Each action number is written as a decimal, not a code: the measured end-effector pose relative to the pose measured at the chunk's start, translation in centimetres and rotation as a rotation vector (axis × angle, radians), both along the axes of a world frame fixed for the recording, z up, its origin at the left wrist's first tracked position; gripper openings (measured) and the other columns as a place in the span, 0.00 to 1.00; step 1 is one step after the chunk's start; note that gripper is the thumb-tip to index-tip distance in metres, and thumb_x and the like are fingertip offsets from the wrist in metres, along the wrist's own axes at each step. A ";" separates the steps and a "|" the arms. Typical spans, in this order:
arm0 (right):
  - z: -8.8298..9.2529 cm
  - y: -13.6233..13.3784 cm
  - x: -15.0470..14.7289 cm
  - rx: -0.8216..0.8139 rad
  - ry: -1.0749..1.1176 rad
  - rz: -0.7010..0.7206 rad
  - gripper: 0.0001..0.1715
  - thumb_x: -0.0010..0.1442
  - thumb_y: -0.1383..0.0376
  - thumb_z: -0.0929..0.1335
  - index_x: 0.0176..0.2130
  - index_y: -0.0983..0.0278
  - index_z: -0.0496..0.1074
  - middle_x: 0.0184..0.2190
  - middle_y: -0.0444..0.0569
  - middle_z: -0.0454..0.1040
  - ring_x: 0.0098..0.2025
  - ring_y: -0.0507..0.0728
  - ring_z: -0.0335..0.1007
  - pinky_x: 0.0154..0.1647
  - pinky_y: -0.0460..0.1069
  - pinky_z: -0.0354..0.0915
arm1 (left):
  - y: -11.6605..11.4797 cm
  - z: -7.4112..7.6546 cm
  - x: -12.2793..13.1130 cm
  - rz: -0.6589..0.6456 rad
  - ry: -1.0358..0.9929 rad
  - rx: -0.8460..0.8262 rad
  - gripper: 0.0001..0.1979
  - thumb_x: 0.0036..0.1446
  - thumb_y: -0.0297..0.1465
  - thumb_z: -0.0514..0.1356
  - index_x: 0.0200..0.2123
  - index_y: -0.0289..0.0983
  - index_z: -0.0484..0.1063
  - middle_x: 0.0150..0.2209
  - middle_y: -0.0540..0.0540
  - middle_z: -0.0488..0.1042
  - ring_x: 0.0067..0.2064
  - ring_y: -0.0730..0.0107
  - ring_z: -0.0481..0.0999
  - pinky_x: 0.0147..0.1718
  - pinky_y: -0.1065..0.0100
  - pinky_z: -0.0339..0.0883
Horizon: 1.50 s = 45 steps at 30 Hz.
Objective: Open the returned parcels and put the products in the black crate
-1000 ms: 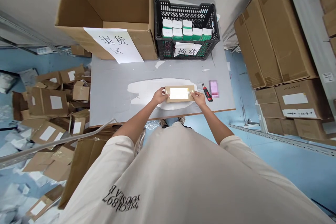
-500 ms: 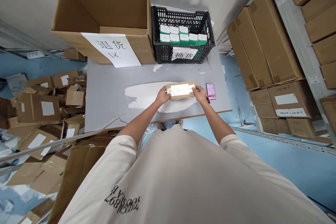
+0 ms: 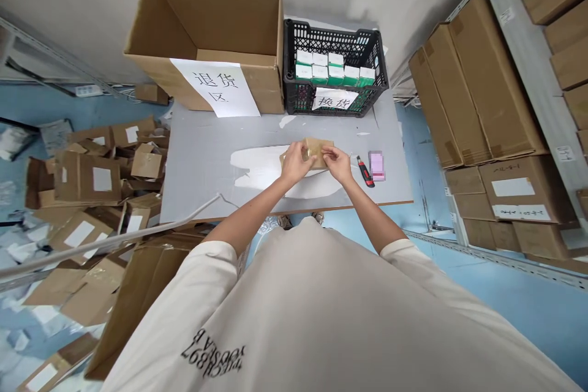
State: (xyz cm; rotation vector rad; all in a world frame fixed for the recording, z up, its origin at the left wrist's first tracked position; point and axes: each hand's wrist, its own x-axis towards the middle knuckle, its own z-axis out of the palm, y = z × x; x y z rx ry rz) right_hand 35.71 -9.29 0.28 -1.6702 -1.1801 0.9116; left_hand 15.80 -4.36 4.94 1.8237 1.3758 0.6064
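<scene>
A small brown cardboard box is between my two hands above the table, with a tan face showing and a glossy patch on it like clear tape. My left hand grips its left part, fingers bent over it. At its right side, my right hand pinches with thumb and fingers; the exact contact is partly hidden. Beneath the box lies a white patch on the grey table. Right of my right hand are a red and black utility knife and a phone with a pink screen.
A large open carton with a paper sign stands at the table's back. Beside it is a black crate holding several white-green boxes. Opened cartons pile up on the left floor; shelved cartons stand right.
The small box has been turned, so its white label no longer shows. My left hand has moved right and further over it. The knife, mostly covered before, is now in full view.
</scene>
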 end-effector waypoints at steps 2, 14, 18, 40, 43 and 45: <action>0.3 -0.3 -0.1 -0.003 -0.104 0.010 0.20 0.63 0.58 0.74 0.53 0.58 0.83 0.59 0.56 0.83 0.62 0.67 0.80 0.74 0.64 0.73 | 0.2 0.0 -1.6 0.035 0.006 -0.024 0.17 0.65 0.32 0.72 0.54 0.40 0.74 0.56 0.41 0.77 0.57 0.53 0.80 0.63 0.55 0.73; 0.6 0.0 -4.4 -0.140 -0.124 0.043 0.31 0.60 0.46 0.78 0.57 0.54 0.75 0.62 0.54 0.82 0.58 0.68 0.82 0.60 0.63 0.79 | 1.6 -0.6 -8.9 0.059 0.095 -0.169 0.16 0.63 0.23 0.67 0.53 0.41 0.78 0.59 0.40 0.74 0.50 0.56 0.82 0.61 0.54 0.77; 0.8 -0.1 -5.5 -0.114 -0.127 0.053 0.31 0.61 0.47 0.76 0.59 0.53 0.75 0.62 0.53 0.83 0.58 0.67 0.83 0.62 0.64 0.79 | 1.6 -0.8 -9.6 0.108 0.066 -0.202 0.18 0.62 0.22 0.66 0.54 0.40 0.79 0.60 0.39 0.74 0.52 0.55 0.82 0.64 0.55 0.75; 0.8 -0.2 -2.5 -0.017 0.085 0.070 0.27 0.73 0.48 0.64 0.64 0.56 0.73 0.64 0.56 0.83 0.61 0.64 0.84 0.67 0.61 0.76 | 1.0 1.1 -2.1 -0.107 0.064 -0.022 0.13 0.71 0.35 0.66 0.56 0.41 0.75 0.58 0.38 0.78 0.61 0.51 0.79 0.65 0.52 0.74; -0.5 0.4 -3.4 -0.072 0.047 0.132 0.23 0.71 0.52 0.66 0.59 0.57 0.77 0.63 0.57 0.83 0.61 0.64 0.83 0.68 0.62 0.75 | 1.2 1.0 -3.7 -0.025 0.155 -0.008 0.16 0.67 0.34 0.69 0.55 0.41 0.73 0.57 0.38 0.77 0.62 0.47 0.78 0.66 0.49 0.73; -1.4 0.4 -3.4 -0.126 -0.060 0.115 0.19 0.67 0.56 0.68 0.54 0.58 0.79 0.63 0.58 0.82 0.65 0.66 0.79 0.72 0.63 0.72 | 1.4 0.5 -5.3 0.026 0.185 -0.028 0.17 0.66 0.29 0.67 0.56 0.42 0.72 0.58 0.38 0.77 0.62 0.47 0.78 0.66 0.49 0.73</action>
